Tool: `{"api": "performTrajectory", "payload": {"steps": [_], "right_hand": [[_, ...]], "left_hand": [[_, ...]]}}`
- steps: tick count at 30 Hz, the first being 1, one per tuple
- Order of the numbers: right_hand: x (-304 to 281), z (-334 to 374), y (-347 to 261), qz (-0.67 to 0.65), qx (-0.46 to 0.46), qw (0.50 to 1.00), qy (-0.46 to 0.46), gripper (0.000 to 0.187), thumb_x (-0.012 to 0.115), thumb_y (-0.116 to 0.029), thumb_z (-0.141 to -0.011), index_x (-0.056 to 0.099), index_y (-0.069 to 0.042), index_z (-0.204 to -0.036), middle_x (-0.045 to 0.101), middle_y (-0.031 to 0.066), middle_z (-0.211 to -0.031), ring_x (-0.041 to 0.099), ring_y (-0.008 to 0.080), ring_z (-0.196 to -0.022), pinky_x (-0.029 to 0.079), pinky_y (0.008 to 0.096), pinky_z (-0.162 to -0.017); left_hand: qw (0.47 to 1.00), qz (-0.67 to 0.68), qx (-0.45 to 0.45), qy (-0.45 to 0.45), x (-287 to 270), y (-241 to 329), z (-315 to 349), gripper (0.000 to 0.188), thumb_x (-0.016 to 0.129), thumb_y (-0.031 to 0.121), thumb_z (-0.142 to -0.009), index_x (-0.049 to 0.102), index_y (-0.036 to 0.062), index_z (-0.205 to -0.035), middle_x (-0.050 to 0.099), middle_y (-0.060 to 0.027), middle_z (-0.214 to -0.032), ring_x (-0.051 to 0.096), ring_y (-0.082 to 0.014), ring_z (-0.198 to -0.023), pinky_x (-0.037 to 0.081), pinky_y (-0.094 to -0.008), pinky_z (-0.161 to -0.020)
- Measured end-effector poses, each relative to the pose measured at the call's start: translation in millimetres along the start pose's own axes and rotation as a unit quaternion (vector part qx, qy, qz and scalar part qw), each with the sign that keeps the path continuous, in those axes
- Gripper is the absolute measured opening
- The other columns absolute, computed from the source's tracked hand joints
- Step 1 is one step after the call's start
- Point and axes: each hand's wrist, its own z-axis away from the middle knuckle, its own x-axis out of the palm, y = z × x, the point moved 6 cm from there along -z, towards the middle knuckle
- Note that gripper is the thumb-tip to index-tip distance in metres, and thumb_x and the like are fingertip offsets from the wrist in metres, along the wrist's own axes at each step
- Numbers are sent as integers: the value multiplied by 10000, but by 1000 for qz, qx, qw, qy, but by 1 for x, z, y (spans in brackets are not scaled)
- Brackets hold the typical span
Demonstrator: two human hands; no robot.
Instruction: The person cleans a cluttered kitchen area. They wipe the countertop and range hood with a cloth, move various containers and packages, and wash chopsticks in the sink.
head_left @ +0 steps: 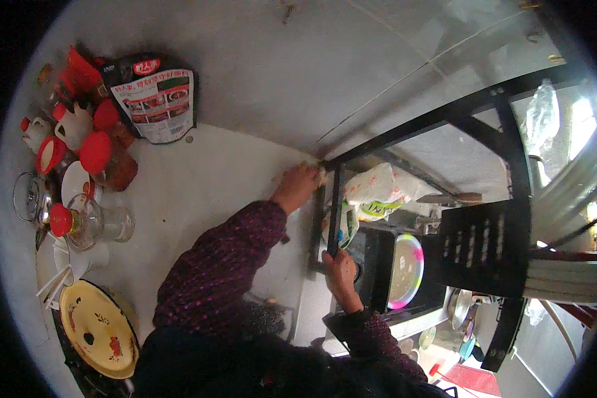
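Observation:
A black metal rack [402, 127] stands over the sink [373, 265] on the right. My right hand [341, 273] is closed round the lower part of its near upright. Farther back, my left hand [298, 188] rests low on the pale countertop [205, 172], by the rack's rear leg at the wall. Its fingers are curled, and a small pale bit shows at their tips; what they hold, if anything, I cannot make out. Just beyond the upright sit crumpled plastic bags [375, 186], white with green and reddish marks. A basin [404, 272] with a multicoloured rim lies in the sink.
Red-lidded jars [106, 159] and a glass jar [86, 222] crowd the left side. A black food pouch [154, 99] leans on the wall. A yellow enamel lid [98, 328] is at lower left. A slotted black holder [481, 249] hangs from the rack.

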Motion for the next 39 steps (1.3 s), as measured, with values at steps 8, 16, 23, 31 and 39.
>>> {"api": "performTrajectory", "payload": {"steps": [8,16,23,31,39], "right_hand": [[0,-2,0,-27,14,1000,-5,381,552,-337,-855,565,42,-820,610,281,-805,595,463,-790,449,529,-697],[3,-1,1,-30,14,999,8,349,574,-295,-844,560,48,-778,602,277,-765,598,452,-780,451,513,-681],[6,-2,7,-53,45,997,-19,336,601,-299,-821,559,33,-790,614,256,-743,606,451,-756,470,511,-667],[9,-3,8,-48,31,998,-14,338,612,-296,-825,560,34,-774,605,257,-729,596,457,-736,462,511,-655],[7,0,8,-45,35,998,-18,363,608,-319,-833,551,33,-768,603,270,-768,596,455,-767,464,504,-674]], "left_hand": [[919,335,-204,42,-100,21,-13,378,625,85,-823,554,107,-1194,604,-128,-1013,617,-323,-733,513,-394,-685],[952,85,145,257,-158,78,-78,148,636,103,-825,620,77,-970,549,-81,-879,581,-276,-863,493,-393,-698],[979,58,90,172,-68,45,-76,107,598,137,-855,632,89,-944,579,-83,-885,604,-292,-812,498,-399,-689],[985,170,1,6,-15,3,-68,256,475,195,-948,595,94,-1150,591,-108,-1003,608,-334,-879,508,-414,-777],[998,-23,46,-24,-18,1,-57,340,408,311,-977,591,76,-1140,614,-193,-986,587,-380,-938,466,-464,-823]]}}
